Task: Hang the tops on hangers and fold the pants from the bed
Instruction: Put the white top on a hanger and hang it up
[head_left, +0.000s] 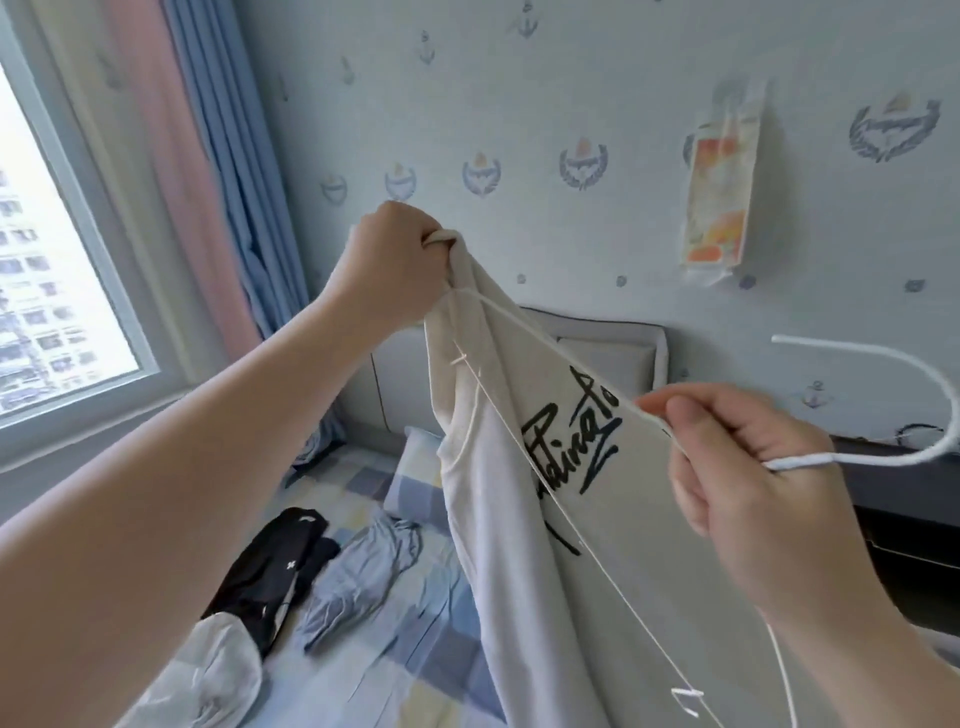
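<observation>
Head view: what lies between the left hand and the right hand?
In the head view, the cream top with black lettering stretches between the left hand and the right hand; a thin arm of the white hanger runs across it.

The top (519, 545) hangs in the foreground. The left hand (395, 260) grips it at upper centre; the right hand (743, 467), lower right, holds the hanger (800, 461). Below and behind lies the bed (415, 649). On it, left of the top, are a window-side garment (275, 566) and, just right, a middle garment (363, 577). The pillow (415, 467) lies behind them, before the headboard (597, 332). The window (52, 260) is at far left.
</observation>
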